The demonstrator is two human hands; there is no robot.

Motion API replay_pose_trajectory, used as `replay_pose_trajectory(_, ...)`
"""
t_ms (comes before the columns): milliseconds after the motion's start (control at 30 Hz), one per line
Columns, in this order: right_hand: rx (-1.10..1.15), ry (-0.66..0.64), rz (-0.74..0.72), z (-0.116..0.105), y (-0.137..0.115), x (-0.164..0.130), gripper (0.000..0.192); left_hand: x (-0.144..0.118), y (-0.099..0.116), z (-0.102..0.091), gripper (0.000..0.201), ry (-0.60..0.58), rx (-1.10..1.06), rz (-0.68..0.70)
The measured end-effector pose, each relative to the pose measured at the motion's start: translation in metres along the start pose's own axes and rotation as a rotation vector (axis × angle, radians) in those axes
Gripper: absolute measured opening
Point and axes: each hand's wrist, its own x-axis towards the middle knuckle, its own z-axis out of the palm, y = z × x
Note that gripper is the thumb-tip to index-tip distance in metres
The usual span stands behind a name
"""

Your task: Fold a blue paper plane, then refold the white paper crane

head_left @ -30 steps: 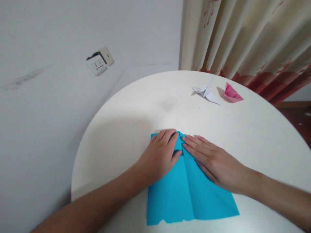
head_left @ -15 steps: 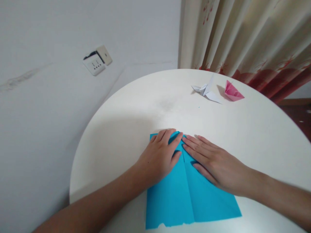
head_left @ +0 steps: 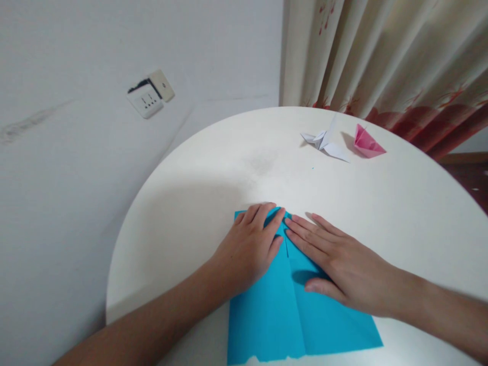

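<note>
A blue paper sheet [head_left: 290, 315] lies near the front of the round white table [head_left: 400, 213], with a crease down its middle and its far corners folded toward that crease. My left hand [head_left: 249, 249] lies flat on the left folded flap. My right hand [head_left: 339, 264] presses flat on the right flap, fingertips meeting the left hand's at the paper's far tip, thumb lifted slightly off the paper.
A white folded paper crane [head_left: 324, 142] and a pink folded paper boat [head_left: 366, 143] sit at the table's far right. A cream and red curtain [head_left: 381, 61] hangs behind. A wall socket [head_left: 149, 94] is on the white wall at left.
My right hand slid a little toward me along the right flap and its thumb spread outward. The left hand stayed in place.
</note>
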Motion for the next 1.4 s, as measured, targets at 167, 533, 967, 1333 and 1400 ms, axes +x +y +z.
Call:
replay_pose_trajectory(167,-0.002,-0.006,-0.006,0.0004,0.0012,-0.0005,0.081,0.0005,0.0008,0.0003,0.047,0.008,0.0,-0.012)
replay_pose_trajectory(533,0.023,-0.002,-0.016,-0.0006,0.0026,-0.0006,0.081,0.0012,0.0012,0.0024,0.048,0.003,0.024,-0.008)
replay_pose_trajectory(967,0.008,-0.037,-0.068,-0.0021,0.0059,-0.002,0.085,0.0044,0.0029,0.002,0.049,0.066,-0.099,-0.097)
replay_pose_trajectory(1333,0.02,-0.011,-0.061,-0.0016,0.0066,-0.0026,0.09,0.0036,0.0021,0.0032,0.07,0.065,-0.142,-0.125)
replay_pose_trajectory(1400,0.032,-0.001,-0.065,-0.0016,0.0069,-0.0025,0.089,0.0029,0.0024,0.0031,0.071,0.073,-0.145,-0.119)
